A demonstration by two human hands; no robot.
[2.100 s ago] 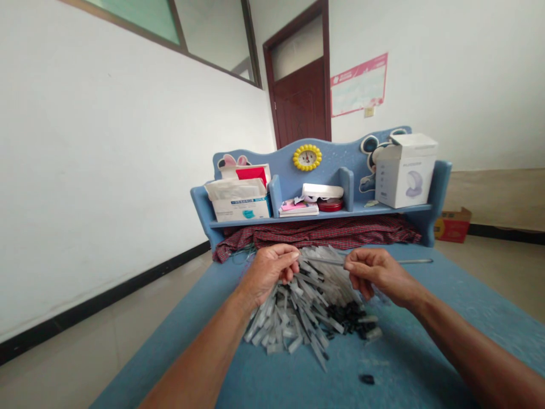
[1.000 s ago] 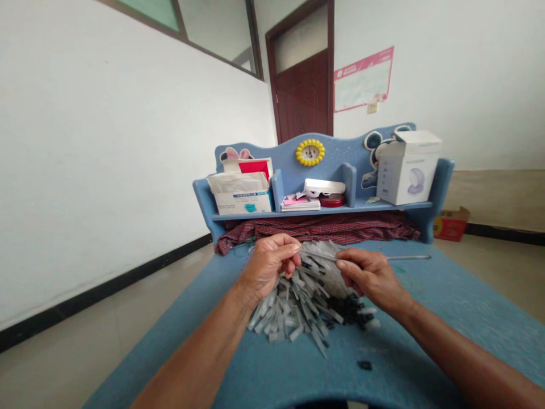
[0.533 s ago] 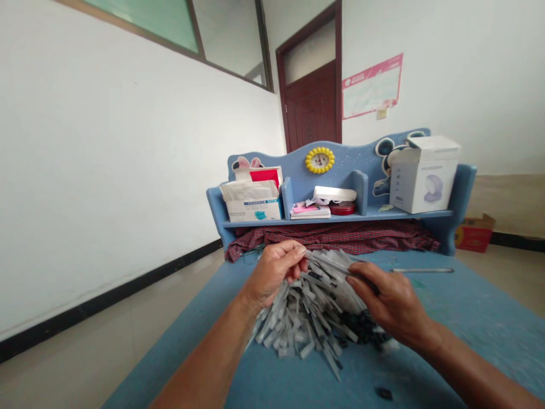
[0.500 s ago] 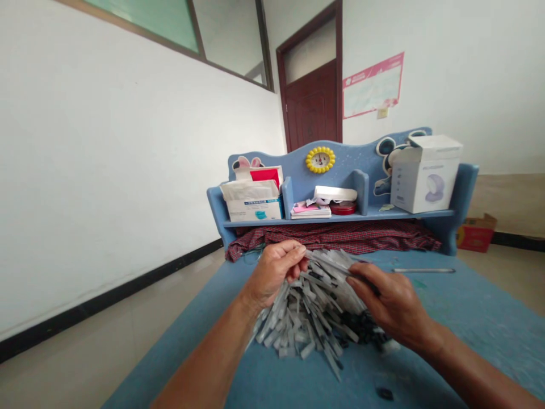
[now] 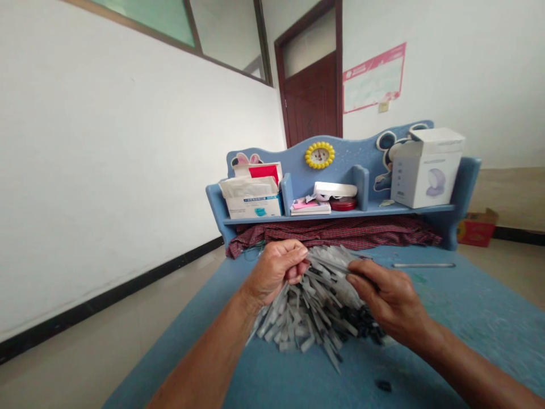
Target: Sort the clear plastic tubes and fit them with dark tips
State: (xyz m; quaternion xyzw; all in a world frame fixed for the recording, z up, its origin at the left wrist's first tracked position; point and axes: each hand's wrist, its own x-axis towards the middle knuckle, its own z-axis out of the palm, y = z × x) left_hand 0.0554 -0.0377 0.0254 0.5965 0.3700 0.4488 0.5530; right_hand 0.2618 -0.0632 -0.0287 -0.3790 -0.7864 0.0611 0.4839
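A heap of thin translucent grey plastic strips [image 5: 313,309] lies on the blue desk top [image 5: 460,318], with small black pieces [image 5: 367,328] at its right side. My left hand [image 5: 276,271] is closed at the heap's upper left, fingertips pinched on the end of one strip [image 5: 327,264]. My right hand [image 5: 389,301] rests over the right side of the heap, fingers curled on the other end of that strip. A single black piece [image 5: 384,385] lies alone near the front.
A thin metal rod [image 5: 423,265] lies on the desk to the right. Red checked cloth [image 5: 340,232] is bunched under the blue shelf [image 5: 340,211], which carries a mask box [image 5: 253,203], papers, a red tin and a white carton [image 5: 426,167]. Wall at left, brown door behind.
My right hand has come down from holding the strip up in the air onto the right side of the heap. My left hand has closed tighter in about the same place.
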